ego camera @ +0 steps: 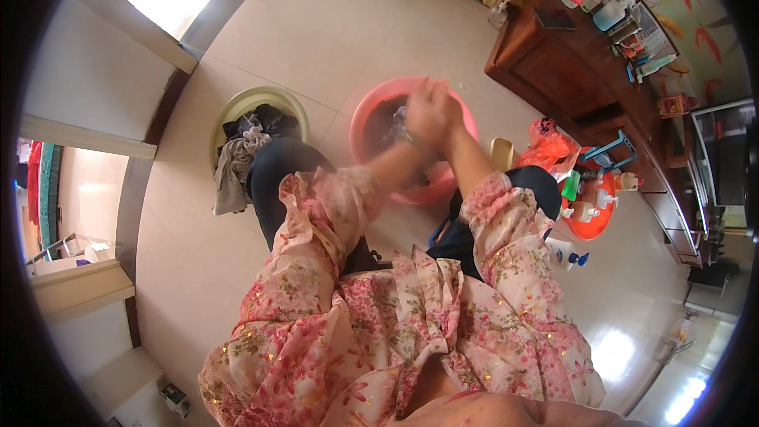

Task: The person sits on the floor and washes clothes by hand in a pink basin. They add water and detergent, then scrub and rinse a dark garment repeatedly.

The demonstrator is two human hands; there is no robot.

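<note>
Both my hands come together over the right part of a pink plastic basin (pixel 363 161) on the floor, before my knees. My left hand (pixel 426 112) and my right hand (pixel 449 115) overlap and are blurred, so their fingers and anything between them cannot be made out. A dark wet cloth (pixel 388 121) lies in the basin, with a pale patch like suds or fabric near my fingers. Left of it stands a pale green basin (pixel 299 108) with black clothes (pixel 276 121) and a grey-beige garment (pixel 234 169) hanging over its rim.
Right of the pink basin lie a beige dish (pixel 501 153), a red plastic bag (pixel 542 145) and an orange-red basin (pixel 593 228) holding pump bottles. A white bottle with a blue pump (pixel 566 255) stands nearby. A wooden cabinet (pixel 533 65) bears more bottles. A wall corner (pixel 172 95) stands at left.
</note>
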